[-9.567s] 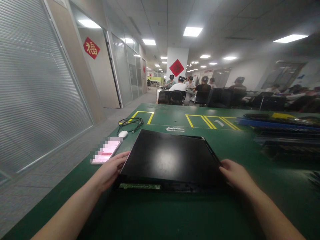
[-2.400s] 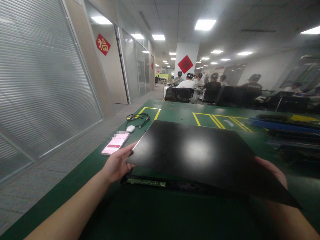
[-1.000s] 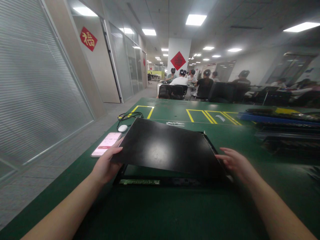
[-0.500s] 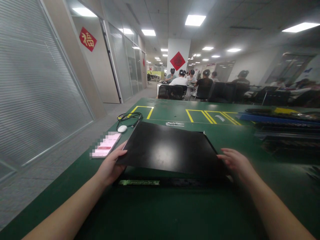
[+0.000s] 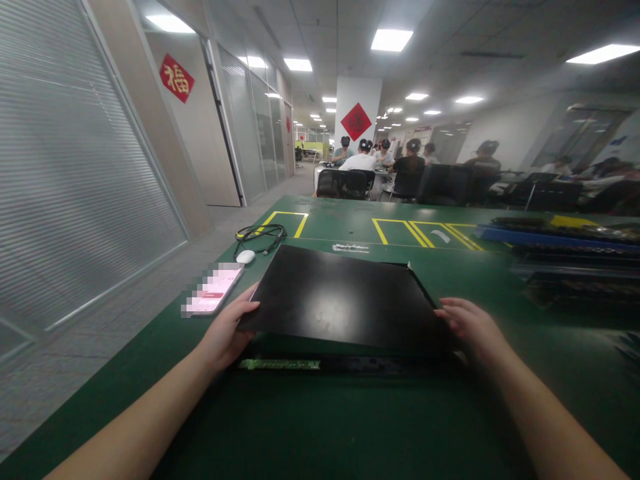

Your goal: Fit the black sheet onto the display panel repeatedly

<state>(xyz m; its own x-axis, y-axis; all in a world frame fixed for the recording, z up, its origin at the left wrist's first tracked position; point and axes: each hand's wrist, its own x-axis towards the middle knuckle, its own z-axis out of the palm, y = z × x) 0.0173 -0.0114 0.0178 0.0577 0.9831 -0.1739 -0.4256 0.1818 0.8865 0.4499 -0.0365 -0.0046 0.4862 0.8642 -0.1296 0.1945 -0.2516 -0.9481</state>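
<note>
A flat, glossy black screen panel (image 5: pixel 340 293) is tilted over the table, its near edge raised. Pinching its left edge, my left hand (image 5: pixel 233 330) has the thumb on top and the fingers underneath. My right hand (image 5: pixel 470 327) is closed at the right edge, with its fingertips against the side; part of its grip is hidden. Beneath the panel lies a dark frame (image 5: pixel 370 365), mostly covered. A green circuit board strip (image 5: pixel 280 365) shows along the near side of that frame.
On the green table (image 5: pixel 320 427), a phone (image 5: pixel 215 290), a white mouse-like object (image 5: pixel 245 257) and a coiled black cable (image 5: pixel 260 237) lie left. Stacked dark parts with a blue strip (image 5: pixel 535 238) are at right. Several people sit beyond, near chairs (image 5: pixel 345 183).
My left hand and the panel's left edge have shifted very slightly to the right. Otherwise the hands and the panel keep nearly the same pose.
</note>
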